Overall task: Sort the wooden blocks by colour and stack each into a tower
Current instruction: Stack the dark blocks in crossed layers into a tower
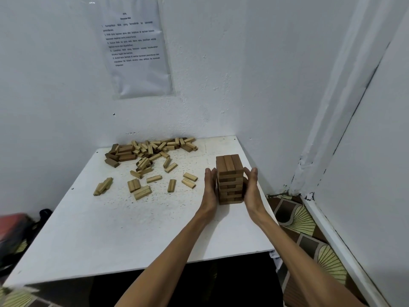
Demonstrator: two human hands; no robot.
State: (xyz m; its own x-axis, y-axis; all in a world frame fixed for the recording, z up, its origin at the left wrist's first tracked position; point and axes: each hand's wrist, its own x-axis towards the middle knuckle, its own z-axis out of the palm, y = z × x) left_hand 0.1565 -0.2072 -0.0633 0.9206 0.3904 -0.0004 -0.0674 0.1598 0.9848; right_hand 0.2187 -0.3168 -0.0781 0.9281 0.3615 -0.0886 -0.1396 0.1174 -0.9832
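Observation:
A tower of dark brown wooden blocks (230, 180) stands several layers high at the right side of the white table (124, 231). My left hand (210, 189) presses flat against its left face with straight fingers. My right hand (252, 191) presses flat against its right face the same way. A heap of mixed light and dark blocks (148, 151) lies at the back of the table by the wall. Loose light blocks (141, 189) are scattered in front of the heap, to the left of the tower.
The table stands in a corner with white walls behind and to the right. A printed sheet (137, 47) hangs on the back wall. Patterned floor (309, 235) shows past the table's right edge. A red and black object (15, 231) sits on the floor at the left.

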